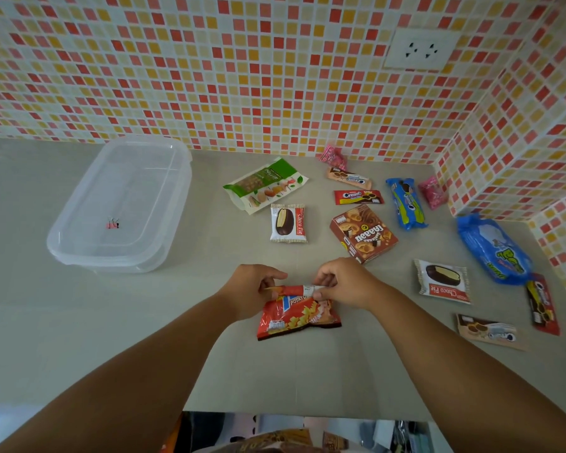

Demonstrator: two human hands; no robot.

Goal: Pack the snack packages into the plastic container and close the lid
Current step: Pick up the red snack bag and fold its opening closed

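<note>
Red crinkled potato-snack bag (297,317) lying flat on the pale grey worktop (79,322), at the near centre, its top edge rolled over into a narrow fold. The left hand (254,289) pinches the left end of that fold between curled fingers and thumb; the right hand (345,284) pinches the right end in the same way. Both forearms reach in from the lower corners.

Just beyond the right hand stands a brown cardboard biscuit box (363,235), tilted. To its left lies a white-and-red Choco Pie wrapper (287,223), and behind that a green-and-white nut pouch (265,184). Further back lie a slim red cream-biscuit pack (356,197), a peach-coloured slim biscuit pack (349,178) and a small pink sweet wrapper (333,156) close to the wall. A blue sandwich-cookie tube (407,204) lies to the right of these, with a second pink wrapper (433,192) beside it.

At the right edge lie a second Choco Pie wrapper (443,282), a large blue snack bag (492,250), a red cookie pack (542,304) and a brown flat biscuit pack (489,331).

The clear rectangular plastic container (79,246) sits well apart at the far left, seemingly with its lid set on top. A small pink binder clip (112,223) shows on or in it; which cannot be told. A mosaic tile wall (209,76) in red, orange and white carries a white socket (420,49).
</note>
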